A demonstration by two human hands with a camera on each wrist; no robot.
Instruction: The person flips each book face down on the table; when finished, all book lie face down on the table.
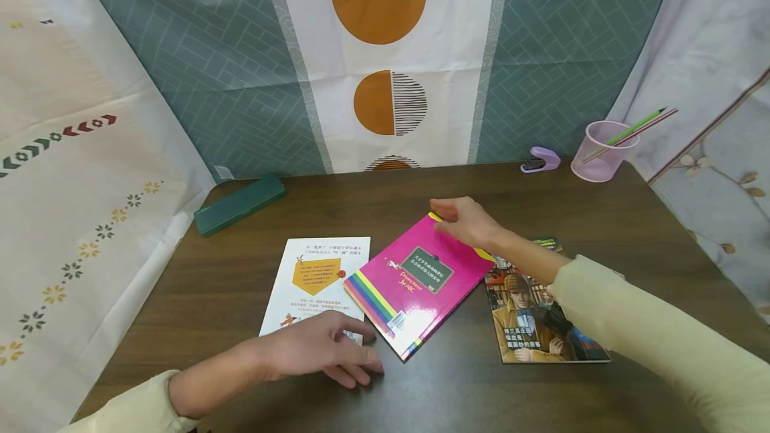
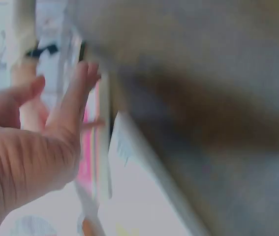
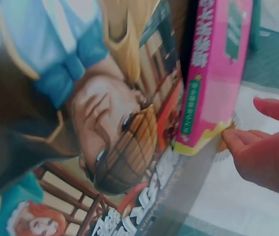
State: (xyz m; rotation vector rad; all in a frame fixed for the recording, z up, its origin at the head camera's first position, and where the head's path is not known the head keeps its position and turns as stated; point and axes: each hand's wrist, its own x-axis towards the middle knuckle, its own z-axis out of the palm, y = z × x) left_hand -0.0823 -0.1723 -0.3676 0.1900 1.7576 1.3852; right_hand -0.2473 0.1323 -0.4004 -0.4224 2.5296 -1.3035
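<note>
A pink hardback book (image 1: 415, 279) with a rainbow band and a small green chalkboard print lies slanted in the middle of the table. My right hand (image 1: 466, 222) is at its far yellow-trimmed end, fingertips at the edge; in the right wrist view a fingertip meets the corner of the pink book (image 3: 213, 73), the other visible digit held apart. Nearer me, my left hand (image 1: 331, 349) hovers with loosely bent fingers and nothing in them, over the lower corner of a white book (image 1: 325, 249). The pink book's left corner overlaps the white book's edge.
Under my right forearm lies a comic-style book (image 1: 523, 319) with a man in a cap. A green case (image 1: 240, 206) sits at the back left. At the back right are a purple stapler (image 1: 541, 160) and a pink cup (image 1: 595, 152) holding pencils.
</note>
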